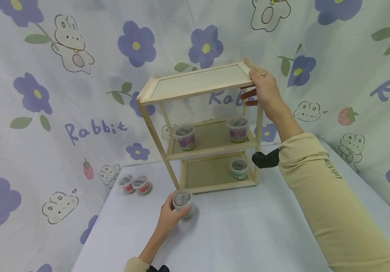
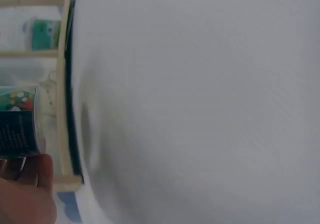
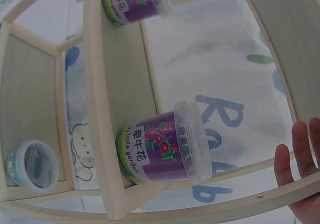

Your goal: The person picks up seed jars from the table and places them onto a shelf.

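My left hand [image 1: 170, 216] grips a small plastic tub [image 1: 182, 200] with a clear lid, low over the white tabletop by the shelf's front left foot. In the left wrist view, this tub [image 2: 17, 126] shows a green and dark label. At the top right corner of the wooden shelf rack [image 1: 211, 151], my right hand [image 1: 267, 90] holds the frame, thumb on top and fingers below. Two purple-labelled tubs [image 1: 185, 138] [image 3: 157, 146] stand apart on the middle board. A smaller green-labelled tub [image 1: 239, 170] sits at the right of the bottom board.
Two red-labelled tubs [image 1: 126, 183] [image 1: 142, 185] stand side by side on the white tabletop [image 1: 235, 230], left of the rack. Behind everything hangs a curtain [image 1: 93, 113] printed with rabbits and purple flowers.
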{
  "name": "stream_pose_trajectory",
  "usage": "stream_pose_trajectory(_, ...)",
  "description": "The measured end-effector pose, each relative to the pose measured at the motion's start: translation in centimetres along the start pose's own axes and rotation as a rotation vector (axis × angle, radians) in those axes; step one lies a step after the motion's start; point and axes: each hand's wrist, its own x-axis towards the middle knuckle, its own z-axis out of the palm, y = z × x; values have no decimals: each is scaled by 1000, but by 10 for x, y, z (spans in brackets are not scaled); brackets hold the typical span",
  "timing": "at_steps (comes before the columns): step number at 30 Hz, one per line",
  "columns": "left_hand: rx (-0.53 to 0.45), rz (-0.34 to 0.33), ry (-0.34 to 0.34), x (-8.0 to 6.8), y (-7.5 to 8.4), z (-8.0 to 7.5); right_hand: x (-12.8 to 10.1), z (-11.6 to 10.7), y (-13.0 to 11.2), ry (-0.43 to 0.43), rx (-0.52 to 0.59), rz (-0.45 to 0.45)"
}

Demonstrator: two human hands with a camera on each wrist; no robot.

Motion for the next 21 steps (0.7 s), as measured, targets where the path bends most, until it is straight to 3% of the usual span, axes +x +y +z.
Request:
stream_pose_trajectory(6, -34, 33, -37, 15, 12, 22, 0, -1, 1, 2, -1, 0)
stream_pose_trajectory(10, -27, 26, -19, 31, 17, 34, 1, 0, 1, 0, 21, 11)
stream_pose_trajectory(21, -5, -43, 182, 76, 19, 61, 0, 0, 1, 5, 0, -4)
